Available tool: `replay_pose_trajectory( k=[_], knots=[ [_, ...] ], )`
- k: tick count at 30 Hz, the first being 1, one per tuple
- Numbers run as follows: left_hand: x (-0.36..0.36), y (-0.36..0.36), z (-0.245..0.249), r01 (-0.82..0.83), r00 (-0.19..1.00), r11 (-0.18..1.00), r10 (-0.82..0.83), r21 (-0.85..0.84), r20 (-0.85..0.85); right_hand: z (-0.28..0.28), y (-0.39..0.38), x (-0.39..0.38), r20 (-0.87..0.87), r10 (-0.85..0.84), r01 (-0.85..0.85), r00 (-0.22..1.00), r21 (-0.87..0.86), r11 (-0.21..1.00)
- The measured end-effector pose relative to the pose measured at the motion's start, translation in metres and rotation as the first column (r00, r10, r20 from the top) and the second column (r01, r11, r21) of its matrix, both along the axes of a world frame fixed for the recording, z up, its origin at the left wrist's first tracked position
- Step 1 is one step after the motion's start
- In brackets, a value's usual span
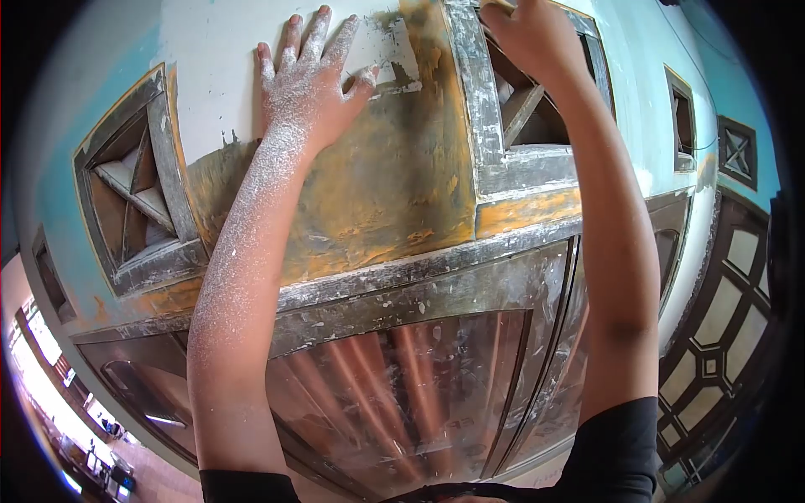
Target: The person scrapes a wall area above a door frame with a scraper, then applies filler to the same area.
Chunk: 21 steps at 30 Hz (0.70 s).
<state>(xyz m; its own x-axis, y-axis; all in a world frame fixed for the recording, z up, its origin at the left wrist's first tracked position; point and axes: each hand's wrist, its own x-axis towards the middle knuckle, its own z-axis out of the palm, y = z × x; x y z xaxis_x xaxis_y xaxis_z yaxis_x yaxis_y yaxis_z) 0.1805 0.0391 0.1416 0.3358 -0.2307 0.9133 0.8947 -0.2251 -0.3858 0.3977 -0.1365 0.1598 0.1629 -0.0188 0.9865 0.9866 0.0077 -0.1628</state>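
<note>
White dust covers my left hand (312, 88), which lies flat with fingers spread on the wall (360, 189), over a white patch above a brown and orange stained area. My right hand (532, 38) is raised at the top, in front of the upper part of a dark-framed vent (490, 109) with crossed bars. Its fingers are curled around something tan, mostly hidden and cut off by the image's top edge. No tool shows in my left hand.
A second crossed vent (138, 197) is on the left. Below runs a paint-spotted wooden ledge (377, 272) above glass panels (394, 394). A dark panelled door (713, 335) stands at the right. Bright openings and clutter (92, 457) show at lower left.
</note>
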Motion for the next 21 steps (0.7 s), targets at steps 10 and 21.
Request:
replay_pose_trajectory(
  k=[10,21],
  knots=[
    [-0.001,-0.020,-0.003,0.072,0.997,0.973,-0.079,-0.221,-0.024,-0.002,-0.005,0.000,0.107,0.034,-0.042,0.994,0.071,0.997],
    [-0.001,0.005,-0.004,-0.002,1.000,1.000,0.002,0.018,0.006,0.014,-0.001,0.009,0.071,0.050,-0.054,0.996,0.054,0.997]
  ],
)
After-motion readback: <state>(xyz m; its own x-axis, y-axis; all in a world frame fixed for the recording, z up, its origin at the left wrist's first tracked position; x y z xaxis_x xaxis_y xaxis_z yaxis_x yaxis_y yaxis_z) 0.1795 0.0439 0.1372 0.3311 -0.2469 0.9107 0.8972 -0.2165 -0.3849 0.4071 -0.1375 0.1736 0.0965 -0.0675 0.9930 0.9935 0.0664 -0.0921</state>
